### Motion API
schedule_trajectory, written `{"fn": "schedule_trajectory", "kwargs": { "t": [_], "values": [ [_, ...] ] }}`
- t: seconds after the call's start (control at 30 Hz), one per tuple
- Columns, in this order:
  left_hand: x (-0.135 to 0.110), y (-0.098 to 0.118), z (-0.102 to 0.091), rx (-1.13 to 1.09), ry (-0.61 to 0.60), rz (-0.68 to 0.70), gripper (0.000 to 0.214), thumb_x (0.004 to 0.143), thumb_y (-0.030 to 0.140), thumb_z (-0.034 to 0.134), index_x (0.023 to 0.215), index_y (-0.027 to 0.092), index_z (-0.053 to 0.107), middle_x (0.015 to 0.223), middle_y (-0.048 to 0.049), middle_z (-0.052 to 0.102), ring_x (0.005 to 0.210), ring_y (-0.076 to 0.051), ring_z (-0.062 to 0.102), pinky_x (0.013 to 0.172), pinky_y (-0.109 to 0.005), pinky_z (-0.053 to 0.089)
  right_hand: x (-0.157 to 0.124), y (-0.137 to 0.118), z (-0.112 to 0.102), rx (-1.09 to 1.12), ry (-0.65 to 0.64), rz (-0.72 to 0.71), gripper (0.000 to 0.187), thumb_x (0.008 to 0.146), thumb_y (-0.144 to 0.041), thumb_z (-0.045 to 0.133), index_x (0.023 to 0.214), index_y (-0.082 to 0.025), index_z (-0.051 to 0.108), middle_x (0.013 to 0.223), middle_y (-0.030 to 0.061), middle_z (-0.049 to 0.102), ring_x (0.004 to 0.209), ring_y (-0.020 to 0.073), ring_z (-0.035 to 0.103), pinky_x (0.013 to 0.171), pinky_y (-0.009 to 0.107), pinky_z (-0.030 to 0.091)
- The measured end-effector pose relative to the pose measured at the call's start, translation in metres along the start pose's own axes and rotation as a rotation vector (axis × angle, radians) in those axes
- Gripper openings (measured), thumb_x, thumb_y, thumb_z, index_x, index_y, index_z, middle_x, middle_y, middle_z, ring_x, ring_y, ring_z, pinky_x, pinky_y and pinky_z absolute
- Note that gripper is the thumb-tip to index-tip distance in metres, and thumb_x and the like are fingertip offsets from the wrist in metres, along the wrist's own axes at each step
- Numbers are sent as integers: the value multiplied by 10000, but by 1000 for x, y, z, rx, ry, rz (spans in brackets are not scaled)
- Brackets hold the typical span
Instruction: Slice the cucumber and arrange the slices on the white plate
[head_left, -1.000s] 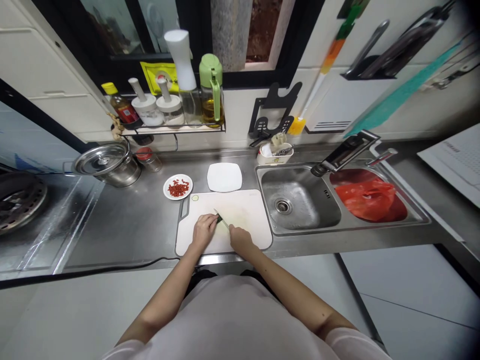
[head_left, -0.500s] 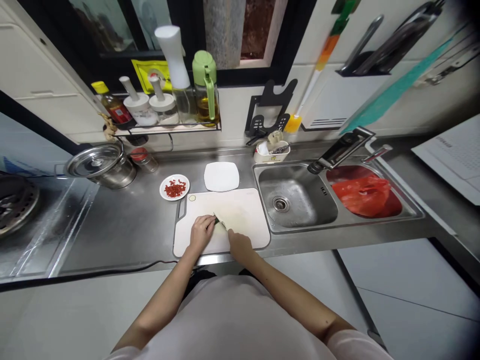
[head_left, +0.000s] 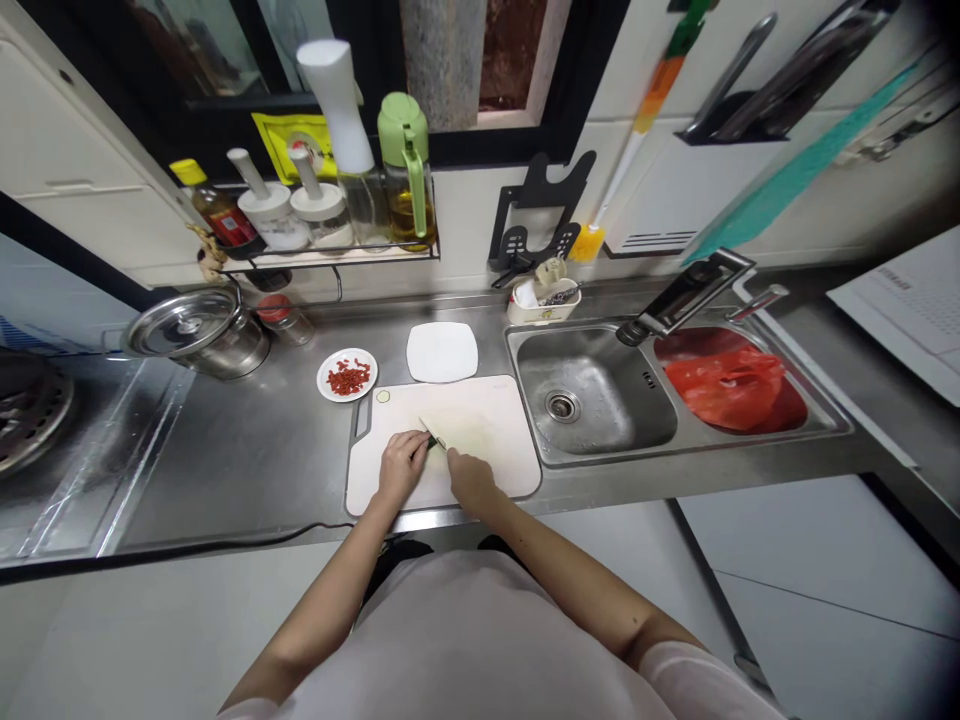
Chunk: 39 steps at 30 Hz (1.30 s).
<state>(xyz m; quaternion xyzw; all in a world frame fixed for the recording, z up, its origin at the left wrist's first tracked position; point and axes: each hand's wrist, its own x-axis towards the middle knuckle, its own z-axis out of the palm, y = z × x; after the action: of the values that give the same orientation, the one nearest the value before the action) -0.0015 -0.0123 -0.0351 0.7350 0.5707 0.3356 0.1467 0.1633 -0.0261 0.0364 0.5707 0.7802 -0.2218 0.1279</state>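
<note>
A white cutting board point(head_left: 487, 400) with a grey edge lies on the counter, and both hands are over it. My left hand point(head_left: 403, 466) is closed, its fingertips pressing a dark green vegetable piece point(head_left: 432, 441) that they mostly hide. In my right hand point(head_left: 472, 482) is the handle of a kitchen knife point(head_left: 430, 429). The blade points up and left, right beside the left fingertips and against the green piece. A small pale round point(head_left: 383, 396) with a darker rim shows in the board's upper left corner.
Behind the board are a white plate point(head_left: 442, 353) and a small dish point(head_left: 330, 385) of red berries. A lidded steel pot point(head_left: 240, 345) and a red-capped jar point(head_left: 297, 328) stand left. Right is a sink point(head_left: 600, 400) with a red plastic bag point(head_left: 727, 388).
My right hand and the knife have shifted slightly left and up, with more blade showing beyond the left fingertips. My left hand has stayed nearly in place.
</note>
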Motion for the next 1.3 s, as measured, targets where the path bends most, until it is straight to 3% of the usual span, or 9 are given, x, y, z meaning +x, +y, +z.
{"fn": "schedule_trajectory", "kwargs": {
  "t": [0.2,0.63,1.3],
  "values": [
    [1,1,-1,-4,-9,-3,225,908,256,493,1014,224,689,1013,-60,694,967,-191,605,873,-366,492,18,-4,2,14,60,-3,317,904,-80,311,1142,-121,516,928,147,673,930,216,656,779,308,488],
    [4,8,-7,33,-22,23,221,903,223,501,1019,225,689,998,-51,689,930,-185,597,851,-343,487,37,-13,-18,63,-18,13,311,879,-66,363,1159,-140,478,1018,125,666,964,190,647,770,270,458],
    [3,12,-10,36,1,-83,199,892,263,499,995,228,666,973,-53,684,936,-200,607,854,-356,473,17,12,-25,144,73,32,294,944,-253,319,1162,-147,483,964,115,668,900,229,643,671,273,412]
  ]
}}
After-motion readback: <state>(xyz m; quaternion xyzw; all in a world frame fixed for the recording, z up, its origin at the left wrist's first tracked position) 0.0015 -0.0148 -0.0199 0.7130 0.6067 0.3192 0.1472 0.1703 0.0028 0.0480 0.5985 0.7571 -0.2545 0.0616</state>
